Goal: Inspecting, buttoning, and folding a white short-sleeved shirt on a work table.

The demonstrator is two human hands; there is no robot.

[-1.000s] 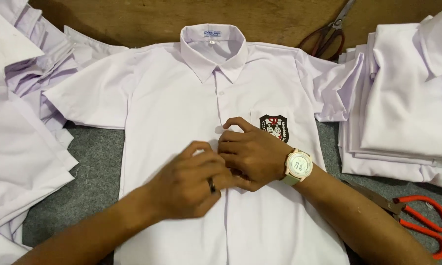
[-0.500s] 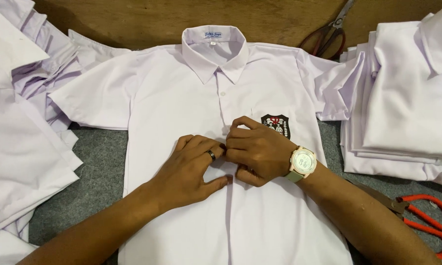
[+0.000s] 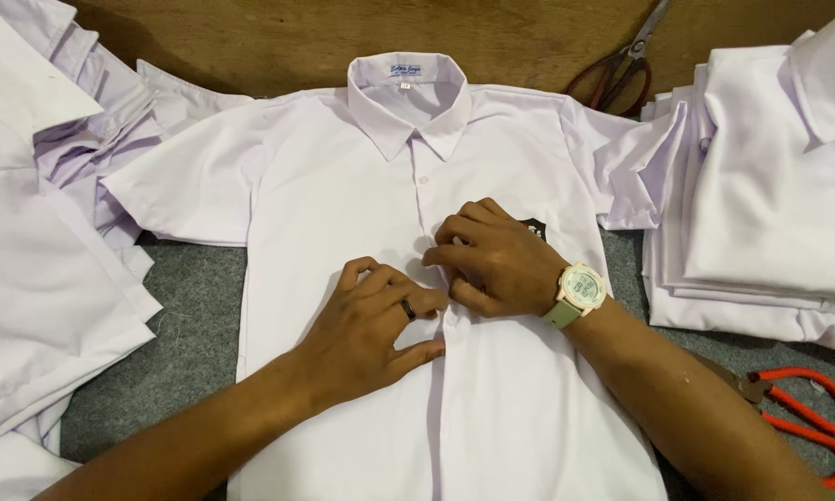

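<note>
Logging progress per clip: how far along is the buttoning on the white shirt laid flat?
Done: the white short-sleeved collared shirt lies flat, and the placket looks closed from the collar down to the hands. In hand: the left hand presses the front while the right hand pinches the placket mid-chest. Left: the placket below the hands; whether it is fastened cannot be told.

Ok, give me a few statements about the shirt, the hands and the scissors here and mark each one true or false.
1. Both hands, left hand and right hand, rest on the front of the white shirt. True.
2. The watch is on the left wrist. False: it is on the right wrist.
3. The red-handled scissors lie at the lower right. True.
4. The shirt's collar points toward the person. False: it points away, toward the wooden board.
</note>
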